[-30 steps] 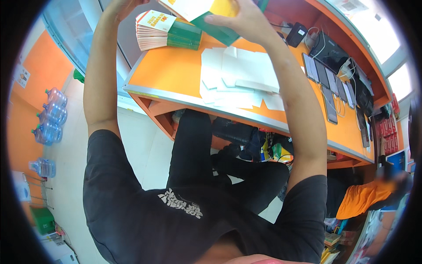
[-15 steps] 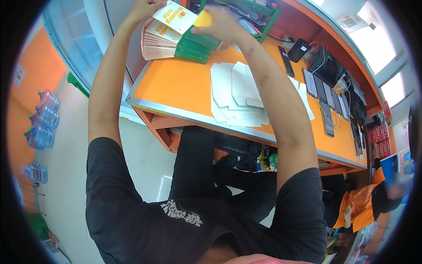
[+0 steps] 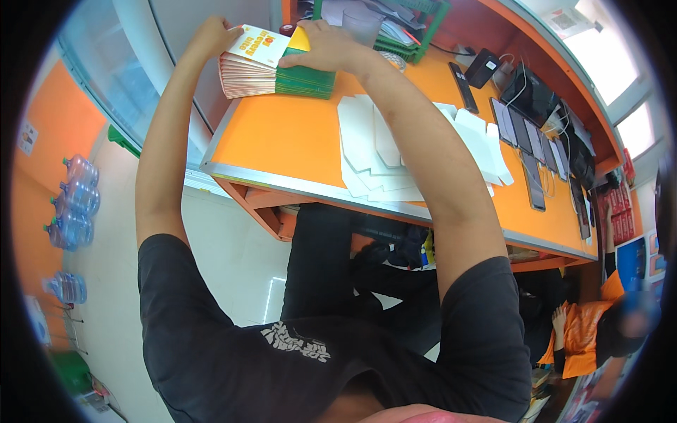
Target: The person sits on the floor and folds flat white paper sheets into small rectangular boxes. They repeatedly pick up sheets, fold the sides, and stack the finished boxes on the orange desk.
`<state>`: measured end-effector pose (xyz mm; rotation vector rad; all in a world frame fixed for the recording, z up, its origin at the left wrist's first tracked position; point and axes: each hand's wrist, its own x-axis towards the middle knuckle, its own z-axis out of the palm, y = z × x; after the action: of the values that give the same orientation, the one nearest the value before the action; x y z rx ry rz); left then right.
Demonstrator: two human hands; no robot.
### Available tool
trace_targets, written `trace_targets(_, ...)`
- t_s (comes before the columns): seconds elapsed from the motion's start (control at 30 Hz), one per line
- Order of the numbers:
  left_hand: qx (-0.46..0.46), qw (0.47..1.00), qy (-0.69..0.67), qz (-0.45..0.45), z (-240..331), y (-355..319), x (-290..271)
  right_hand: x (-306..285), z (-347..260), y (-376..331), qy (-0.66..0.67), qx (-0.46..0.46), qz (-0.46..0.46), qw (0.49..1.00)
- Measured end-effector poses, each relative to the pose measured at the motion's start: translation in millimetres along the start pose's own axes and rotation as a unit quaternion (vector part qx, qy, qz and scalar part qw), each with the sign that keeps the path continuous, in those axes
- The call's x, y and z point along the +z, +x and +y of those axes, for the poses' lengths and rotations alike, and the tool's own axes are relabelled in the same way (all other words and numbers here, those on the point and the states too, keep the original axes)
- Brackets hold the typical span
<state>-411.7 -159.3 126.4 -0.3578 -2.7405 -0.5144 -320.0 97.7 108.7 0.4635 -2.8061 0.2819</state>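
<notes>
A fanned stack of printed cardboard cartons [image 3: 247, 79], white with orange lettering at one end and green at the other, stands at the far left of the orange table. On its top lies one carton [image 3: 262, 46] with a yellow corner. My left hand [image 3: 214, 35] pinches that carton's left edge, its fingertips partly hidden. My right hand [image 3: 321, 48] grips the green and yellow end, thumb on the near side and fingers over the far side. Nearer me, flat white card pieces [image 3: 363, 151] lie in a loose pile, partly beneath my right forearm.
Several phones [image 3: 534, 182] with cables lie on the table's right side, near a black bag [image 3: 529, 95]. Behind my right hand stand a clear cup [image 3: 362, 27] and a green rack [image 3: 431, 32]. Water bottles [image 3: 74, 222] stand on the floor at left. Another person [image 3: 582, 331] is at right.
Both hands have come down with the top carton, which was raised and tilted above the stack and now lies on it. The view has shifted slightly.
</notes>
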Motion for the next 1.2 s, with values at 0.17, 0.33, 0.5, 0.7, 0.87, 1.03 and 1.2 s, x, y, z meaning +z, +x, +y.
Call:
trace_targets(0.17,-0.038,0.994,0.097,-0.015,0,-14,7,16,-10,10,-0.062,-0.006,-0.025,0.998)
trace_targets(0.33,0.015,0.947,0.288,0.138,3,-49,35,30,-10,15,-0.094,-0.014,-0.016,0.995)
trace_targets(0.5,0.253,0.959,0.128,-0.007,30,-56,11,33,-5,15,-0.09,-0.026,-0.02,0.995)
trace_targets(0.7,0.335,0.941,0.01,-0.049,17,-72,65,16,-1,4,-0.045,0.001,-0.06,0.997)
trace_targets(0.87,0.475,0.869,0.133,-0.019,16,-74,71,-11,-10,-12,0.042,-0.013,-0.159,0.986)
trace_targets(1.03,0.192,0.967,-0.05,-0.159,5,-102,57,13,0,-2,0.022,-0.042,-0.067,0.997)
trace_targets(1.2,0.229,0.953,-0.121,-0.154,28,-90,78,25,15,11,0.084,0.061,-0.068,0.992)
